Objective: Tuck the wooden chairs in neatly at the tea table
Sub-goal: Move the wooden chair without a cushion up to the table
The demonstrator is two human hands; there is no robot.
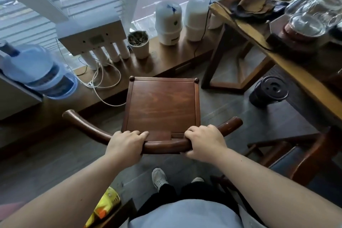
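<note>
A dark wooden chair (pixel 162 105) with a square seat and a curved back rail stands on the floor right in front of me, its seat facing the window ledge. My left hand (pixel 125 142) grips the rail left of its middle. My right hand (pixel 203 140) grips the rail right of its middle. The tea table (pixel 288 65), a light wooden slab on dark legs, runs along the right side, apart from this chair. A second wooden chair (pixel 305 155) sits at the lower right, partly under the table.
A black round bin (pixel 268 91) stands on the floor beside the table leg. On the low wooden ledge (pixel 162 61) stand a water filter unit (pixel 96 37), a pot (pixel 138 42) and white tanks (pixel 168 24). White cables trail there. A blue water bottle (pixel 38 72) lies at left.
</note>
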